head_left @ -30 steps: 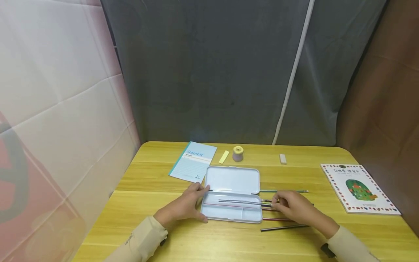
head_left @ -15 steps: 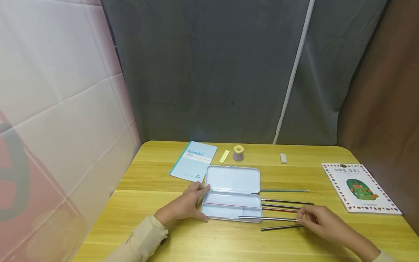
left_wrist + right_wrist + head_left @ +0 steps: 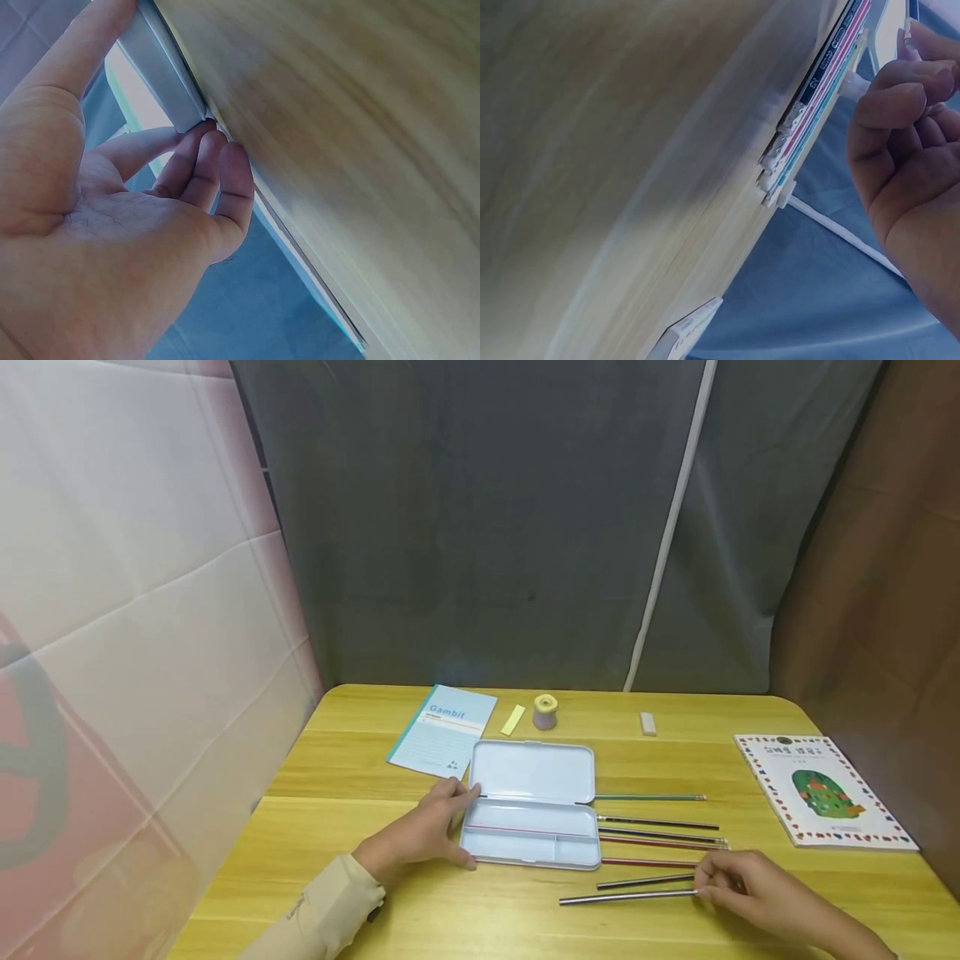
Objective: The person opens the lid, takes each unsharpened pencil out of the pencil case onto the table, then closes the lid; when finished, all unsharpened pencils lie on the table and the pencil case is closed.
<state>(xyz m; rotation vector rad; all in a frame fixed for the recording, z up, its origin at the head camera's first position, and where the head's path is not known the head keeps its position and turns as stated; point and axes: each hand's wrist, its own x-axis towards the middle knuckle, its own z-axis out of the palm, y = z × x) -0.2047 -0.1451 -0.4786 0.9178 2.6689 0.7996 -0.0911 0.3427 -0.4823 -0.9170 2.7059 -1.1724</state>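
Observation:
A white pencil case (image 3: 532,772) lies open on the table, its lid folded back and a red line running along the divider of its tray. My left hand (image 3: 423,828) holds the case's left end, with the thumb at the front corner and a finger at the hinge side; in the left wrist view the fingertips (image 3: 236,165) sit right at its edge. In my right hand (image 3: 750,889), thumb and finger pinch the right end of a dark pencil (image 3: 626,900), low over the table in front of the others. Several pencils (image 3: 832,67), dark, red and green, lie right of the case.
Behind the case lie a Gambit notebook (image 3: 442,731), a yellow strip (image 3: 513,720) and a yellow-and-purple spool-shaped item (image 3: 545,712). A white eraser (image 3: 648,724) is further right. A picture book (image 3: 825,793) lies at the table's (image 3: 360,927) right side.
My right hand has carried the dark pencil from over the case's tray rightward and toward me, to the front of the other pencils. The left hand stays at the case.

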